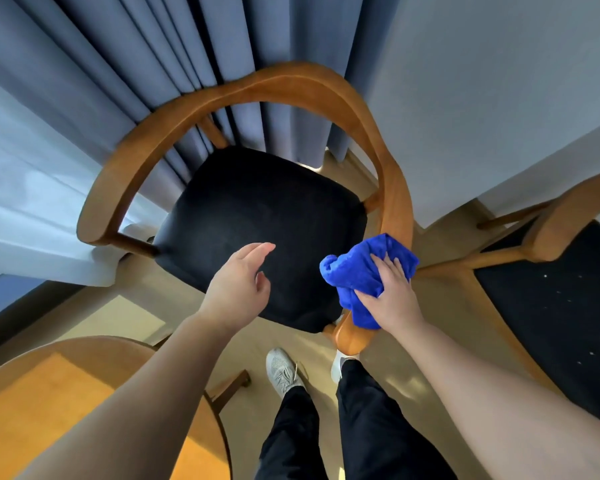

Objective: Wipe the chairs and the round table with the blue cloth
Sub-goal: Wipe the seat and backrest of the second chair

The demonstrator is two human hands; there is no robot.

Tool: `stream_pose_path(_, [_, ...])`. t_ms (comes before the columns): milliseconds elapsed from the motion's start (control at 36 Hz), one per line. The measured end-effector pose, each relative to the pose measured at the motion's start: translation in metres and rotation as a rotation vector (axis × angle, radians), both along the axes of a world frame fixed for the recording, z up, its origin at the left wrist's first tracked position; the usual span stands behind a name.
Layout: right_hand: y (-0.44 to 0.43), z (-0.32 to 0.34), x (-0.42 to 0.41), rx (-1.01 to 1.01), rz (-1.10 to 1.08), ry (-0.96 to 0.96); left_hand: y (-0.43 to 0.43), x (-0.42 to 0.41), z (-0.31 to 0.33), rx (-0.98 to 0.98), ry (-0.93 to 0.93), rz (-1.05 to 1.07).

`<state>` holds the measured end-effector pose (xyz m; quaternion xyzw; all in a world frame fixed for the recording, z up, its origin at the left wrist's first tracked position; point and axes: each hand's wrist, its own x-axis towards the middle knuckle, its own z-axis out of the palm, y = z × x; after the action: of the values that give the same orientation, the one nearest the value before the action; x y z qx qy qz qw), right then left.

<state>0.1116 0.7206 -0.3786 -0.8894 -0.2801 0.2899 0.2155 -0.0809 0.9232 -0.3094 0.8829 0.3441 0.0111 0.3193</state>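
A wooden chair (174, 133) with a curved armrest rail and a black seat (257, 209) stands in front of me. The bunched blue cloth (354, 268) lies over the right arm of that rail, near its front end. My right hand (392, 299) grips the cloth and presses it on the rail. Above the front of the seat hovers my left hand (236, 289), fingers relaxed, holding nothing. The round wooden table (66, 403) shows at the lower left. A second chair (568, 223) with a dark seat is at the right.
Blue-grey curtains (187, 64) and a sheer white one (32, 188) hang behind the chair. A pale wall (499, 98) is at the right. My legs and white shoes (281, 372) stand on beige floor between the table and the chairs.
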Motion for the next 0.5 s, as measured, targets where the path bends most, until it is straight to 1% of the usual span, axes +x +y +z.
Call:
stream_pose_path(83, [-0.006,0.001,-0.011,0.013,0.008,0.021,-0.001,-0.003,0.001,-0.008,-0.005,-0.001])
stream_pose_path(361, [-0.025,0.006,-0.055,-0.047,0.008,0.082,-0.005,-0.021,0.006,-0.031,0.0,-0.012])
stream_pose_path(500, [-0.045,0.002,-0.084,0.037,0.048,0.116,-0.005,-0.028,0.01,-0.039,-0.007,-0.02])
